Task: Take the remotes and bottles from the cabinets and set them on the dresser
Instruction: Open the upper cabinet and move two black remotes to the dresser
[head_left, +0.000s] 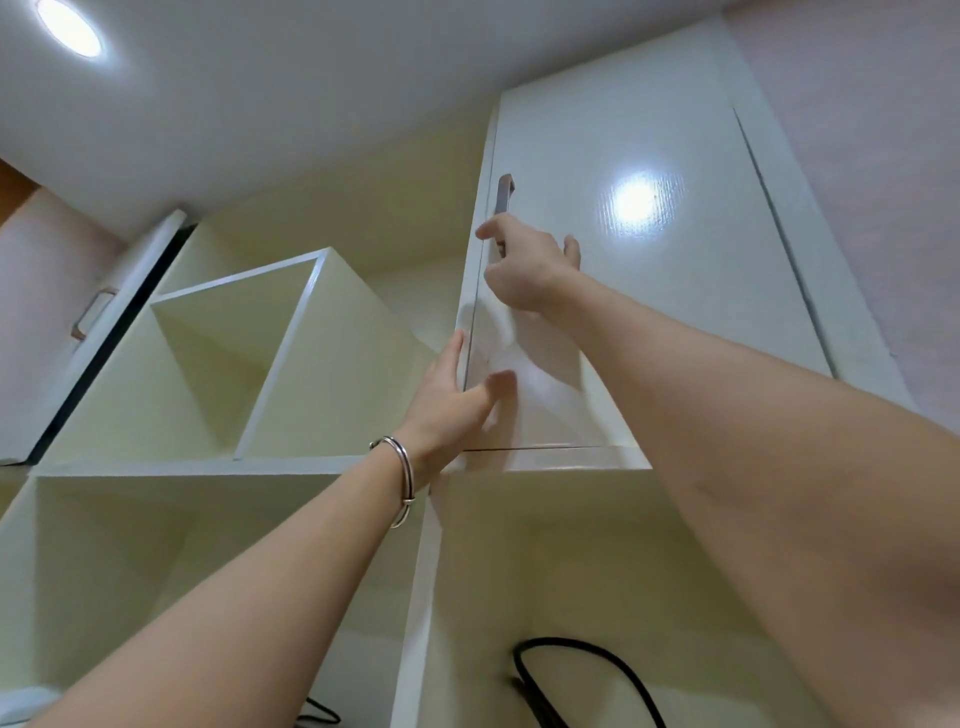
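I look up at a glossy white upper cabinet door (639, 291) with a metal bar handle (503, 196) near its left edge. My right hand (530, 265) reaches up to the lower end of that handle with its fingers curled around it. My left hand (452, 400), with a silver bangle on the wrist, lies with straight fingers against the door's lower left edge. The door looks shut or barely ajar. No remote or bottle is in view.
Cream open shelf compartments (270, 364) fill the left and bottom. Another door (98, 332) with a handle stands open at far left. A black cable (587, 675) loops in the lower compartment. A ceiling lamp (67, 28) glows top left.
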